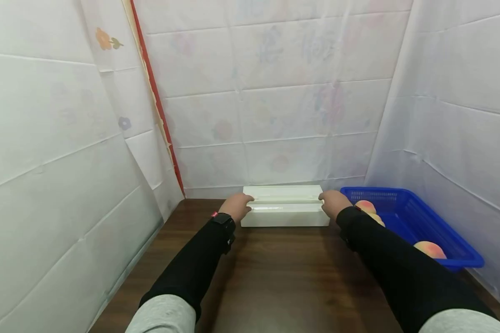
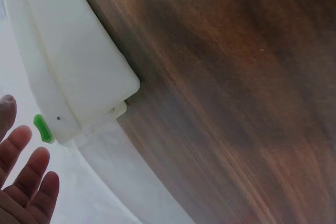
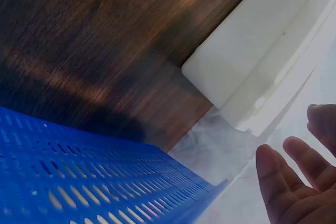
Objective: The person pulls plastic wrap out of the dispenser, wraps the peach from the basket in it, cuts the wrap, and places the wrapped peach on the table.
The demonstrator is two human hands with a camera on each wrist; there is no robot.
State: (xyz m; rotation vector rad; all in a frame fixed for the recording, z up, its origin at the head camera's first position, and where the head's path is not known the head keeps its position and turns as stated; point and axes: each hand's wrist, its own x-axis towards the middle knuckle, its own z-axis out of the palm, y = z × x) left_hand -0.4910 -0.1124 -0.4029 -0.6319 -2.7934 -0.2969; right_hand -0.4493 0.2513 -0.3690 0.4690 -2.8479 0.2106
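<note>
- The fingers (image 2: 32, 170) of the left hand (image 1: 235, 206) are held loosely apart and slightly bent; nothing is seen pinched between them.
- The fingers (image 3: 269, 174) of the right hand (image 1: 335, 203) are likewise left relaxed and bent, with nothing seen gripped.
- Just beside the left fingers, a green tab (image 2: 43, 128) is seen at the end of the white box (image 1: 285, 217); a narrow gap is shown there.
- The opposite end of the box is found just beside the right fingers; whether it is touched cannot be told for certain.
- The box is thus framed between the two sets of fingers, its long axis laid from one hand to the other. Neither hand can be judged clearly nearer; any two-handed hold would be governed by this span.
- Beneath the box and the fingers, the dark wooden surface (image 1: 283, 277) is seen.
- Outward from the right fingers, on the side away from the box, a blue basket (image 1: 443, 226) is placed, with peaches (image 1: 431, 249) held inside and partly hidden by the right arm.
- Beyond both sets of fingers, the white sheeting (image 1: 275, 115) is hung behind the box.
</note>
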